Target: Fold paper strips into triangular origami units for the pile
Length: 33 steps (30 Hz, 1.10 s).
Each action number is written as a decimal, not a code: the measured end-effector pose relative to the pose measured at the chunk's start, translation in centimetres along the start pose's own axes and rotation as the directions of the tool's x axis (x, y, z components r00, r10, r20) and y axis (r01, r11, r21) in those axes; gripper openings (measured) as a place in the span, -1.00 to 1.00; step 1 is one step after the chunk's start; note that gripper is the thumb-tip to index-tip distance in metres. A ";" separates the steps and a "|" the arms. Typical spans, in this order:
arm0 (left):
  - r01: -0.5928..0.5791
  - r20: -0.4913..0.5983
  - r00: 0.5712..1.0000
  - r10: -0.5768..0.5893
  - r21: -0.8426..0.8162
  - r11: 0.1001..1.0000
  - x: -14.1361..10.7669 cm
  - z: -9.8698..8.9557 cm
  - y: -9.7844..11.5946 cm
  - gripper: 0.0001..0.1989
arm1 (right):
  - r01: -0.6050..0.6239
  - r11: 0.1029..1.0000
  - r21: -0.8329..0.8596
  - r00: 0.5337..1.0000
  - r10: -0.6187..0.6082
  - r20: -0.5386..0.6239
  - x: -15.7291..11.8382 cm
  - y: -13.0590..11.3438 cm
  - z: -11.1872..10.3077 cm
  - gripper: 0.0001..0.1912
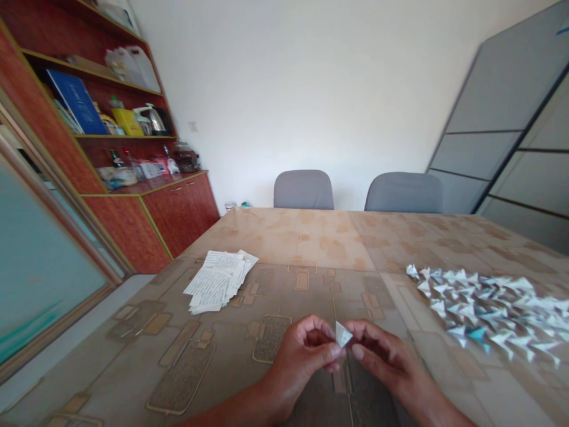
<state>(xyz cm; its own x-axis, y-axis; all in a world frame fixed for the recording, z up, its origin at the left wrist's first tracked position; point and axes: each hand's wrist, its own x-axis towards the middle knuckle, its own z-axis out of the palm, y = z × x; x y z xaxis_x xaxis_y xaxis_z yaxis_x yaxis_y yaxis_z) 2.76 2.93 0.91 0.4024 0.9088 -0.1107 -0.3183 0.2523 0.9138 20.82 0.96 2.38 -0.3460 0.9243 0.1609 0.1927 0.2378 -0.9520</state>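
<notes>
The left hand [304,350] pinches folded paper [342,335] toward the near edge of the worktop [306,246], presumably for steadiness; whether the right hand [389,353] grips is unclear. Sheets [217,280] lie toward the left edge, folded pieces [463,311] the right.

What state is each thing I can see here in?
Small paper piece: folded to a point, held up off the table.
Left hand: thumb and fingers pinching the paper.
Right hand: fingertips at the paper's edge; grip unclear.
Paper slips: flat, printed, in a loose overlapping pile.
Folded paper pieces: folded, grouped on the table.
Cabinet doors: shut.
Blue folder: leaning on its shelf.
</notes>
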 end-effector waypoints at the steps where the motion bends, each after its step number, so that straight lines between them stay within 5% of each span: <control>1: -0.005 0.003 1.000 0.005 0.011 1.000 0.0 0.0 -0.1 -0.60 | 0.014 1.000 0.027 1.000 -0.015 0.022 0.0 -0.1 0.1 -0.72; 14: -0.055 0.084 0.995 0.046 0.113 0.992 -0.3 0.0 -0.6 -0.67 | 0.133 0.980 -0.145 0.976 -0.155 -0.153 -0.2 0.4 -0.1 -0.78; 22: 0.006 0.150 0.988 -0.021 0.096 0.995 -0.9 0.3 0.0 -0.69 | 0.226 0.912 -0.341 0.957 -0.273 -0.095 -0.3 -0.7 -0.5 -0.86; 27: -0.050 0.124 0.991 0.045 0.031 0.998 -0.9 0.3 -0.2 -0.59 | 0.306 0.828 -0.471 0.930 -0.365 -0.037 -0.3 -1.0 -0.7 -0.88; 33: -0.054 0.137 0.989 0.052 0.015 0.998 -0.8 0.3 -0.8 -0.69 | 0.390 0.752 -0.532 0.890 -0.456 0.007 -0.4 -1.0 -0.5 -0.91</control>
<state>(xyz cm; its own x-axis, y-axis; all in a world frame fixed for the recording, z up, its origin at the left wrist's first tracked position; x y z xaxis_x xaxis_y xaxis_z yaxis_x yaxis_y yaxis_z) 2.92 1.90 0.37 0.4994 0.8663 -0.0086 -0.3265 0.1974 0.9244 21.20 0.52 3.35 -0.4026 0.7119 0.5754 0.4983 0.6977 -0.5147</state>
